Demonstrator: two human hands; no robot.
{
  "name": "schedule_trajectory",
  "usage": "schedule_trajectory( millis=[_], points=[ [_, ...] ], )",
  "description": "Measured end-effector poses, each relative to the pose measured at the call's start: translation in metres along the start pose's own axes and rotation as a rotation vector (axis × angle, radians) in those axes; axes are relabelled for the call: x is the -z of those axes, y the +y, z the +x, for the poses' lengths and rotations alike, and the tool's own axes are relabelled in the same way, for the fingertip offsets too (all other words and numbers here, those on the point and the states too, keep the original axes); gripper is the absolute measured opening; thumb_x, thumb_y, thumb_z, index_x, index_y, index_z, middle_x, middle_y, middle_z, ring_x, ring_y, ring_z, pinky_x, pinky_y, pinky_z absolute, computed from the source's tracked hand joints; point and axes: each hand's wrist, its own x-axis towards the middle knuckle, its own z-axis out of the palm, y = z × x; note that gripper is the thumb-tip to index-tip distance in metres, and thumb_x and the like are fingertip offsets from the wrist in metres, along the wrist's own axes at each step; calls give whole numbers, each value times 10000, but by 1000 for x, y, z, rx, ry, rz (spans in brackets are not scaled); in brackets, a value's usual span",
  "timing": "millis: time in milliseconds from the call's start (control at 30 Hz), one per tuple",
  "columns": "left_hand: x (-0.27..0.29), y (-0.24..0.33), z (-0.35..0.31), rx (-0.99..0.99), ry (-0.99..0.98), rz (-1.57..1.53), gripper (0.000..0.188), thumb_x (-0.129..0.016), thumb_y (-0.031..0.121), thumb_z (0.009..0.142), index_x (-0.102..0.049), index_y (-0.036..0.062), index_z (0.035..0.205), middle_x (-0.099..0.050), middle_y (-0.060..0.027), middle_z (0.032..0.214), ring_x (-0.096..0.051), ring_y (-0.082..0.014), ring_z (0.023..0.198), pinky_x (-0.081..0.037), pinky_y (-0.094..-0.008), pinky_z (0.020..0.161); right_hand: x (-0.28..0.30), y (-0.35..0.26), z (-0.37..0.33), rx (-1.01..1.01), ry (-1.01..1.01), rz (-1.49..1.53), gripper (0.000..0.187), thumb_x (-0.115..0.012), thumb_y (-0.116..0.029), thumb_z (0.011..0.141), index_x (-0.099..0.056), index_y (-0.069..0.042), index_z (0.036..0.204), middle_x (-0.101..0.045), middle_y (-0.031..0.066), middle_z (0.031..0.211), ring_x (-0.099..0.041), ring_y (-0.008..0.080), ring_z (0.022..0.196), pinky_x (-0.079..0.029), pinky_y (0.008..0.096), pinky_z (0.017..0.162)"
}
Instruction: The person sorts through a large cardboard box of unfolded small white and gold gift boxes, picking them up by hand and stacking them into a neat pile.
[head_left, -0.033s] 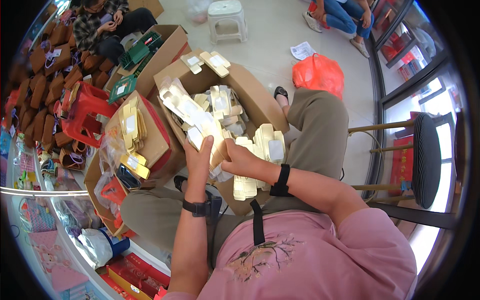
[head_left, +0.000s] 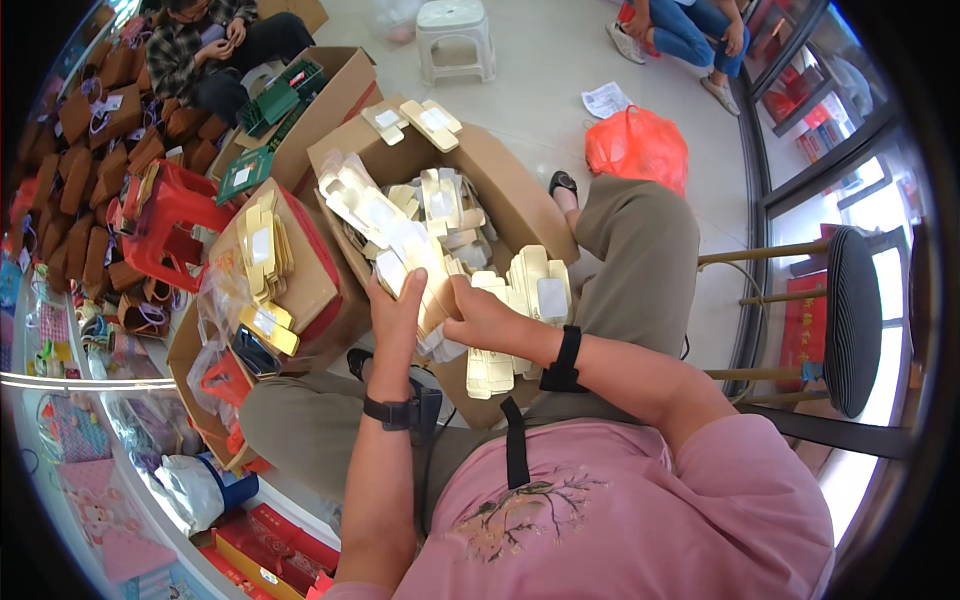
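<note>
Pale tiled flooring [head_left: 560, 90] was crowded with cartons. An open cardboard box [head_left: 500, 170] rested against the knees, within reach. One cream die-cut box blank [head_left: 425, 275] was gripped above it by left hand [head_left: 398, 312] and right hand [head_left: 478, 315], both closed for folding.

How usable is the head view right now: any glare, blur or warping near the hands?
Head view: left hand and right hand sharp at centre; daylight even, mild glare on the floor; fisheye bends the window frame and darkens the corners.
</note>
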Motion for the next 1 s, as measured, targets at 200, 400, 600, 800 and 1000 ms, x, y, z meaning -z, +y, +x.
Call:
schedule_trajectory(
  millis=[200, 400, 600, 800, 1000],
  points=[
    [9, 15, 0, 112, -179, -245, 617, -672, 360, 942, -463, -57, 1346, -583, -155, 1274, -595, -211, 1101, -489, -329, 925, 20, -3, 9, -85, -54, 309, 933, -686, -544, 835, -330, 98, 1410, -606, 262, 1166, -627, 284, 1059, -498, 352, 893],
    [12, 33, -6, 171, -366, -510, 653, -634, 384, 961, -422, -41, 1409, -562, -154, 1308, -560, -201, 1169, -469, -318, 958, 24, -4, 23, -103, -148, 891, 916, -696, -516, 864, -275, 44, 1454, -538, 187, 1285, -580, 224, 1144, -491, 341, 937],
    [-3, 37, -2, 55, -265, -145, 612, -655, 371, 945, -459, -41, 1354, -591, -145, 1251, -576, -195, 1118, -461, -314, 944, 16, 6, 15, -114, -168, 1096, 830, -730, -408, 856, -309, 38, 1415, -527, 163, 1273, -561, 217, 1169, -485, 346, 969],
    [-8, 41, -8, -490, 153, 552, 461, -703, 299, 896, -549, -2, 1209, -612, -162, 1013, -604, -300, 948, -491, -388, 836, 12, 20, 17, -137, -66, 1156, 832, -732, -390, 848, -306, 77, 1390, -526, 180, 1264, -558, 222, 1173, -485, 333, 969],
    [-16, 61, -31, -473, -13, 759, 145, -684, 184, 882, -626, 61, 934, -606, -86, 873, -600, -292, 861, -487, -428, 723, 21, 14, 22, -106, 156, 1069, 851, -740, -371, 833, -297, 87, 1396, -529, 202, 1262, -581, 221, 1122, -488, 326, 952]
  ],
)
